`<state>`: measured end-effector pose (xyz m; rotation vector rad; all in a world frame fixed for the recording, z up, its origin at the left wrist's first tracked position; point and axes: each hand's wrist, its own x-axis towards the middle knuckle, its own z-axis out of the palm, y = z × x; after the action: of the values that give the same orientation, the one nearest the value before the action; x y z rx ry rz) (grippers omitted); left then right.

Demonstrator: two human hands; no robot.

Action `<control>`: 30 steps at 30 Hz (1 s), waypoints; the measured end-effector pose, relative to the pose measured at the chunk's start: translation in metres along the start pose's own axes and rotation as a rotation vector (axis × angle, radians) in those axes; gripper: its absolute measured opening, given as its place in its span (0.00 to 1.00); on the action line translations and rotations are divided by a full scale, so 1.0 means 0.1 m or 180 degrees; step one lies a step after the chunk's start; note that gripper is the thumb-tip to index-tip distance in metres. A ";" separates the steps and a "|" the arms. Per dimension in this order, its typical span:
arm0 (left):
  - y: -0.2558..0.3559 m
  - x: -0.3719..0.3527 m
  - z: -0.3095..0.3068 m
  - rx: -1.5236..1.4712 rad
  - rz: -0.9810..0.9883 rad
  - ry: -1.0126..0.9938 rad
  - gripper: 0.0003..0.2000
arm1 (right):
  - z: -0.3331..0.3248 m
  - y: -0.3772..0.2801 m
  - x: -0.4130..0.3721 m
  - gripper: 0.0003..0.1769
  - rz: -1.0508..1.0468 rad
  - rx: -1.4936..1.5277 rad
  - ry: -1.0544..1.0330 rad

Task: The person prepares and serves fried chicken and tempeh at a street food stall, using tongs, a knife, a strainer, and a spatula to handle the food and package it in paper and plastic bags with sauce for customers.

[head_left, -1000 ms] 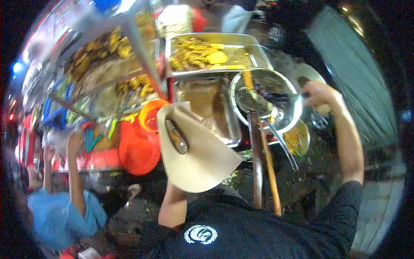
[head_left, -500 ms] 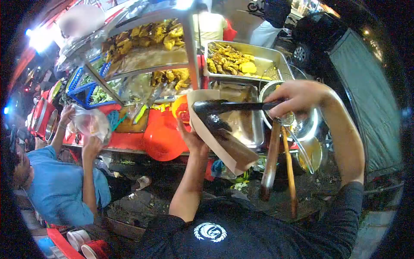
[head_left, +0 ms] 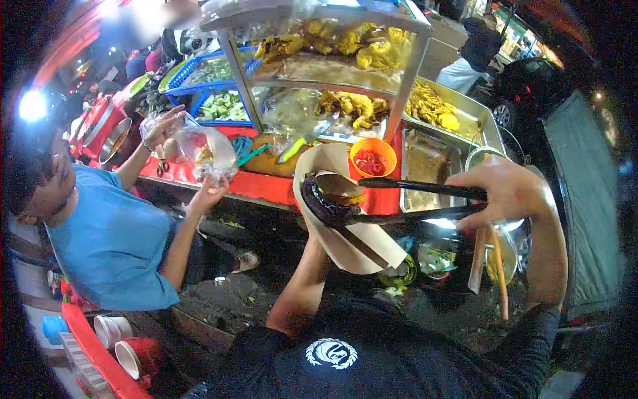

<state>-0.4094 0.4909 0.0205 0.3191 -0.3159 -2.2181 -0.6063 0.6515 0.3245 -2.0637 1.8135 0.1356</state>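
My right hand is closed around the handle end of long dark tongs, whose two arms stand apart. The far ends reach into a sheet of brown wrapping paper, curved like a trough. Inside it lies a dark glossy piece of food with yellowish bits beside it. My left hand holds the paper from below; its fingers are hidden behind the sheet and only the wrist and forearm show. Just beyond the paper, an orange bowl of red sauce rests on the red counter.
A glass case with fried chicken stands behind the counter. Metal trays hold more yellow food at right. A person in a blue shirt handles a clear plastic bag at left. Near them lies a green-handled knife.
The tongs' arms have spread apart over the paper, and yellowish food now shows inside it. My view has turned left, and the other person's raised hand has opened out beside the bag.
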 end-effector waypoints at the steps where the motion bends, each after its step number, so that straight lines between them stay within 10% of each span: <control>1: 0.09 0.00 0.04 -0.0007 0.0107 0.0003 0.31 | 0.01 -0.11 0.09 0.31 -0.0112 0.0004 -0.0059; 16: 0.58 -0.33 -0.21 0.0239 0.0431 -0.0085 0.29 | -0.02 -0.53 0.16 0.24 0.0533 0.1420 -0.0456; 22: 0.55 -0.11 -0.50 -0.1060 -0.0013 0.0122 0.28 | -0.03 -0.52 -0.06 0.22 0.0671 0.1944 -0.0329; 30: 0.51 -0.57 0.17 -0.0334 -0.0007 -0.0082 0.33 | 0.49 -0.98 0.52 0.27 0.0354 0.0449 0.0156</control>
<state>-0.3438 0.5064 0.0597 0.2341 -0.2122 -2.2332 -0.4943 0.6286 0.2843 -1.8858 1.9098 -0.0127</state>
